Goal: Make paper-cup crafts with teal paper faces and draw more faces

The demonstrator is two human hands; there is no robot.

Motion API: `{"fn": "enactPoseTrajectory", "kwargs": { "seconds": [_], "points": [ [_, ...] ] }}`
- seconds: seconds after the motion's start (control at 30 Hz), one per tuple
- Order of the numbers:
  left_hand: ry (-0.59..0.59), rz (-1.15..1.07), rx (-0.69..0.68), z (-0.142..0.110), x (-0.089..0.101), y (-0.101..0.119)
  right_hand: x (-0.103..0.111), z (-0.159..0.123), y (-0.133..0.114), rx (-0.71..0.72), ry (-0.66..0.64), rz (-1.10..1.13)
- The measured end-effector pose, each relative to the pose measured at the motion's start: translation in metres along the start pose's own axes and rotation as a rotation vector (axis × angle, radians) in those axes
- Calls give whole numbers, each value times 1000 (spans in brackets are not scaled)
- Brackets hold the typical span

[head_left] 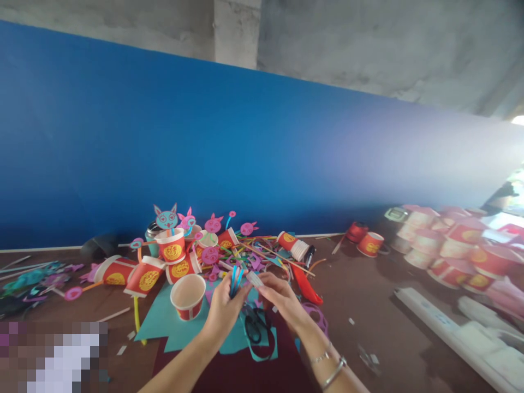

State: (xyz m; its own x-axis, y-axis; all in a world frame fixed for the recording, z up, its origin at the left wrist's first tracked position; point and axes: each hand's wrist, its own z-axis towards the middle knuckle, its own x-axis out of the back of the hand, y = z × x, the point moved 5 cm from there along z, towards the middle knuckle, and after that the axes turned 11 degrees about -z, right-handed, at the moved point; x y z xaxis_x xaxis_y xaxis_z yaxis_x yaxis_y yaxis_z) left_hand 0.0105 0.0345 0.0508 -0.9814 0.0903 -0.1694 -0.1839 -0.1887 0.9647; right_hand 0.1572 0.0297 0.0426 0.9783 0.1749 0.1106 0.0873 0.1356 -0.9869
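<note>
Left hand (219,316), fingers curled closed around a bundle of blue strips (236,281), tops exposed, presumably for easy access; right hand (284,300), thumb and fingertips pinched on a small whitish piece (254,280), brought close to the strips, perhaps for joint handling. Scissors (252,326) just below the hands, on teal paper (158,322), seemingly for ready reach; beside them, one upright paper cup (189,308). Red cup (171,248), round yellow emblem, lettering illegible, brand undetermined.
</note>
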Motion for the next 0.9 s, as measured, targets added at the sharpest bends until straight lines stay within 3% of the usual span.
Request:
{"fn": "enactPoseTrajectory", "kwargs": {
  "seconds": [0.1, 0.23, 0.67, 0.9],
  "points": [
    [-14, 83, -54, -2, 1, 1, 3, 3, -1, 146, 129, -197],
    [-1, 214, -86, -4, 3, -5, 4, 5, 4, 215, 201, -384],
    [43, 302, -111, -10, 3, -6, -2, -4, -12, 337, 336, -518],
    [75, 222, -54, -9, 4, -4, -2, -6, -17, 378, 341, -578]
  ]
}}
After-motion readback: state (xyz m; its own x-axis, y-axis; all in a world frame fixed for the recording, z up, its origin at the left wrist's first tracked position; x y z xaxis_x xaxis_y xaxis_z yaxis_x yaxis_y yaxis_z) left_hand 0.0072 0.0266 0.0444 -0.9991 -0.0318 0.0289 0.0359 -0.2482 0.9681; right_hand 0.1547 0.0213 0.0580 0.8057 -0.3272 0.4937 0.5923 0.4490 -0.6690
